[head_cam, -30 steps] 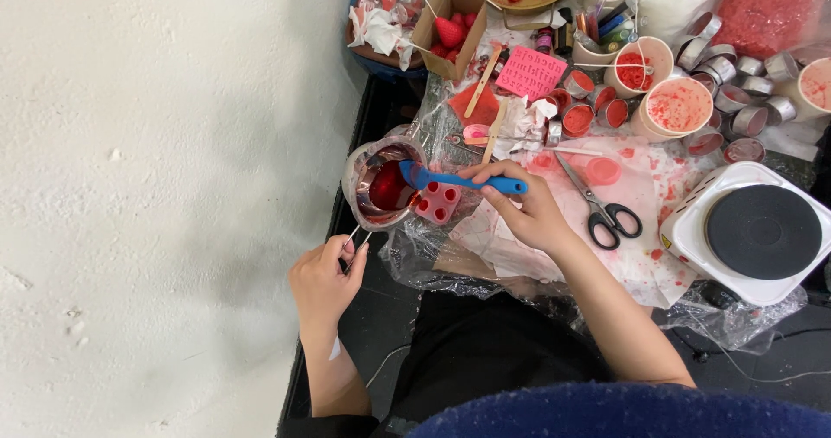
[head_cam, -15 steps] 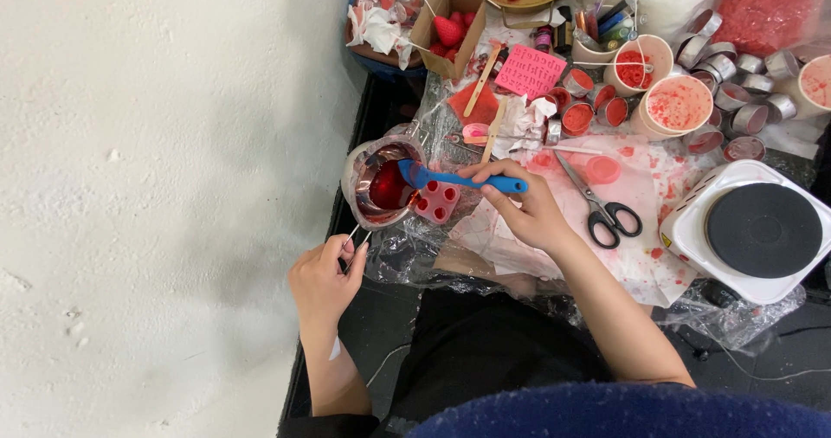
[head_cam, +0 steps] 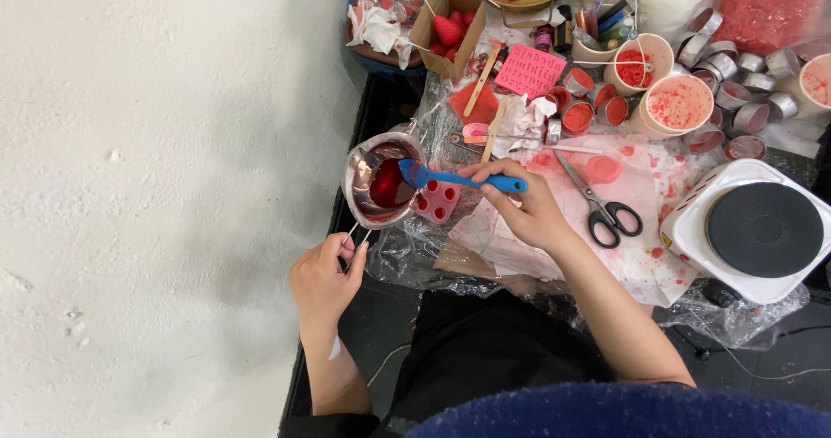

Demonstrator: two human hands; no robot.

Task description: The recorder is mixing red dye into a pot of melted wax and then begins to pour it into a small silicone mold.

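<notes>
So the left hand is clenched around the thin wire handle of a small metal melting pot, holding it at the table's left edge. The handle runs down and left toward the person, and the pot's far rim sits just beside a little red silicone mold. There's dark red liquid in the pot. The right hand is pinching a blue spatula near its handle end. The spatula's long axis lies almost flat across the view, blade end pointing left into the pot, handle pointing right. Black-handled scissors lie just right of that hand, and a white hot plate sits further right.
</notes>
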